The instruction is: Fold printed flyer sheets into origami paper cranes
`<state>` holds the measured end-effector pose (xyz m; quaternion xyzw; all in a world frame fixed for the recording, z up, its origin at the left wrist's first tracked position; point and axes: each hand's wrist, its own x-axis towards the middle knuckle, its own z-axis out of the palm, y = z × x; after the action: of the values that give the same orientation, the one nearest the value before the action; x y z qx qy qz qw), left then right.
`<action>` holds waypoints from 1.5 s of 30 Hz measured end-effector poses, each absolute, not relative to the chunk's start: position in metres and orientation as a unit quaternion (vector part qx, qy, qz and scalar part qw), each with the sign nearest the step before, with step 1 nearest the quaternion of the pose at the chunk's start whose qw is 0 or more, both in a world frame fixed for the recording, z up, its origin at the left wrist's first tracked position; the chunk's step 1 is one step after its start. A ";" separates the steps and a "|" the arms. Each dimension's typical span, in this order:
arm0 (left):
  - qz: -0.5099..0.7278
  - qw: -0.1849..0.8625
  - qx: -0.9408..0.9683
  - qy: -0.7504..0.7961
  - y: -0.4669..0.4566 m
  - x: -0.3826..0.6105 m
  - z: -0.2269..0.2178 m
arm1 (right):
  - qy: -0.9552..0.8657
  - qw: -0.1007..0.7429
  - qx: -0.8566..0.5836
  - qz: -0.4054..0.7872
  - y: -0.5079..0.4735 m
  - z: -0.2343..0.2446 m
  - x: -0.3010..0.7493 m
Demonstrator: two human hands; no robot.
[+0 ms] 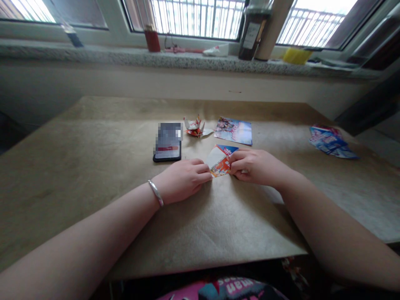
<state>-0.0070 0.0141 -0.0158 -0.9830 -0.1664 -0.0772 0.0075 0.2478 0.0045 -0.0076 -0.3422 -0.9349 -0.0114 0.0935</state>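
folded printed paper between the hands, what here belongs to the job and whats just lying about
Job: left hand, right hand, folded printed paper, paper crane, flat printed sheet, loose printed sheets.
Lying about: smartphone, red container.

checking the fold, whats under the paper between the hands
The printed paper square rests on the brown sheet; the right hand's fingers cover its edge, and the surface directly beneath stays hidden.
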 end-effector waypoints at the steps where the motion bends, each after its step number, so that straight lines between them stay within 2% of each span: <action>1: -0.079 0.009 -0.983 -0.166 0.014 -0.007 -0.016 | -0.933 0.090 -0.348 -0.010 0.005 -0.007 0.249; 18: -0.087 0.001 -0.981 -0.173 0.015 -0.008 -0.019 | -0.921 0.070 -0.382 0.007 0.008 -0.006 0.263; 33: -0.087 -0.008 -0.981 -0.172 0.016 -0.009 -0.021 | -0.904 0.013 -0.426 -0.039 0.004 0.002 0.266; 37: -0.113 -0.013 -0.978 -0.176 0.016 -0.008 -0.021 | -0.902 0.049 -0.427 -0.043 0.002 0.001 0.256; 41: -0.132 -0.020 -0.973 -0.190 0.019 -0.006 -0.026 | -0.928 0.111 -0.355 0.009 0.002 -0.010 0.242; 45: -0.140 -0.014 -0.972 -0.188 0.023 -0.006 -0.031 | -0.930 0.138 -0.340 0.007 0.002 -0.020 0.230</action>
<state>-0.0060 0.0234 -0.0312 -0.9721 -0.1881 -0.1395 -0.0143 0.2303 0.0022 -0.0205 -0.3404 -0.9300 0.0065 0.1383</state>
